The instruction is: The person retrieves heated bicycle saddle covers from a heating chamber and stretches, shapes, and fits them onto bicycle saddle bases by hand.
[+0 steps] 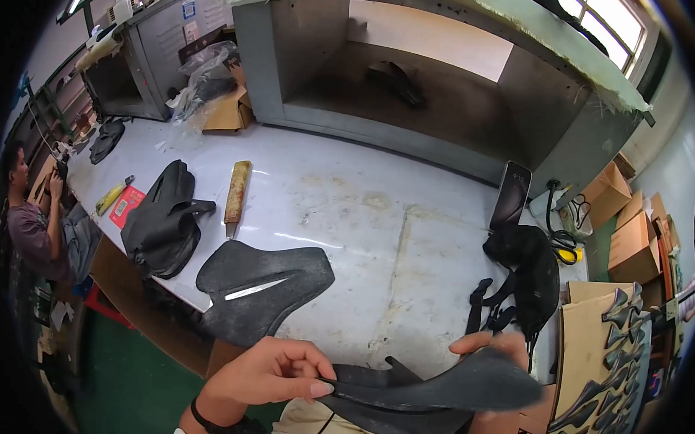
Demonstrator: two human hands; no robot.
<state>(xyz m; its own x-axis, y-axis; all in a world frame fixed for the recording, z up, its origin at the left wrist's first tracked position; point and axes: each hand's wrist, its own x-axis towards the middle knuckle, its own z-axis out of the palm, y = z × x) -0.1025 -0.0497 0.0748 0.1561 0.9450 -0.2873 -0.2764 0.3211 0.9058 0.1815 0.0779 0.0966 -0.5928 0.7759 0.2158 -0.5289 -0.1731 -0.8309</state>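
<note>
holding a matte dark piece (425,394), leather-like with curved, blade-shaped flaps, low by the near edge of the tabletop (348,209). similar slotted panel (300,270) lies flat to its left: rounded outline, dusty grey-black face. tabletop is scuffed white with yellowish smears; tool (237,192) with mottled tan handle beyond the panel, phone (510,196) standing tilted at right, open grey cabinet (381,131) at the back, green floor (132,370) below. left hand (292,372): thumb and fingers pinched together on the piece's left end. right hand (496,343): partly behind the piece, along its far edge; can't tell its grip.
</note>
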